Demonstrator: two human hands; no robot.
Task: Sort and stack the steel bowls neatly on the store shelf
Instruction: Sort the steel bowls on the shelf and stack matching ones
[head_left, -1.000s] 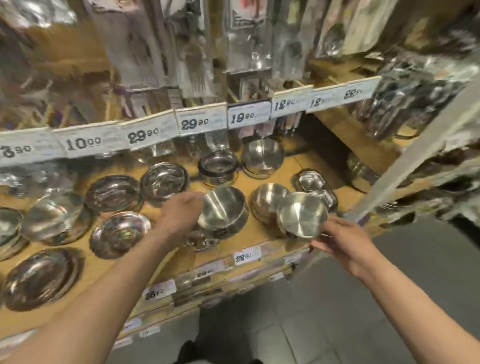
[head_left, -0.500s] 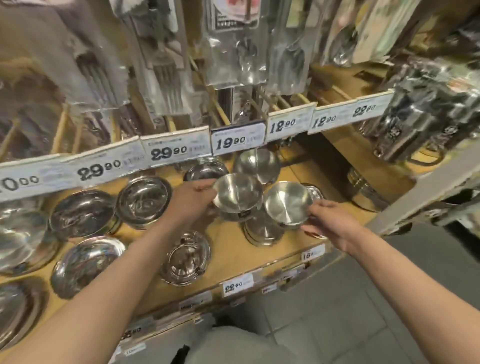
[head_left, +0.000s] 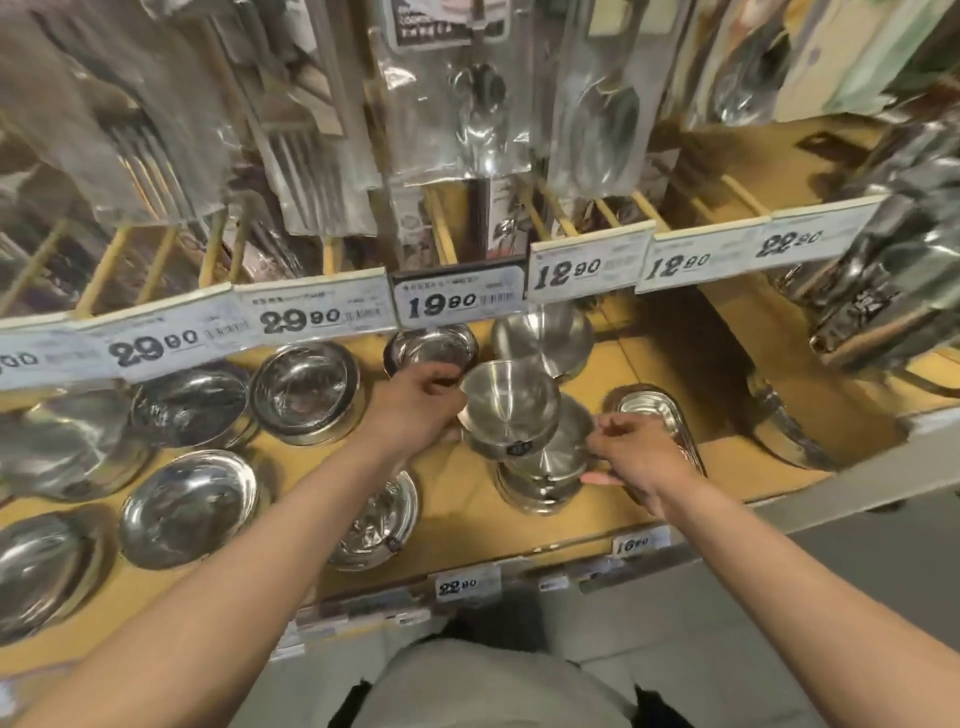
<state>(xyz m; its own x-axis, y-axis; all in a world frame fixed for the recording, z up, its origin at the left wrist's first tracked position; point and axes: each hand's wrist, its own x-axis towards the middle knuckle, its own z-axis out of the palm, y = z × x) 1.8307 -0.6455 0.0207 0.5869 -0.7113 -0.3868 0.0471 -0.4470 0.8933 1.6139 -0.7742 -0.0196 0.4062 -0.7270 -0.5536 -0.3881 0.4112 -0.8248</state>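
My left hand grips the rim of a small deep steel bowl, held tilted just above a stack of like bowls on the wooden shelf. A second bowl sits on top of that stack, partly under the held one, and my right hand pinches its right rim. Behind stand a dark-rimmed bowl and another steel bowl.
Wide shallow steel bowls and plates fill the shelf's left side. A stack of oval trays lies right of my hand. Price tags line the rail above, with bagged cutlery hanging overhead. A shelf post runs at right.
Both hands have brought their bowls together over the stack. The right hand's bowl has come down onto the stack, and the left hand's bowl now overlaps it from above.
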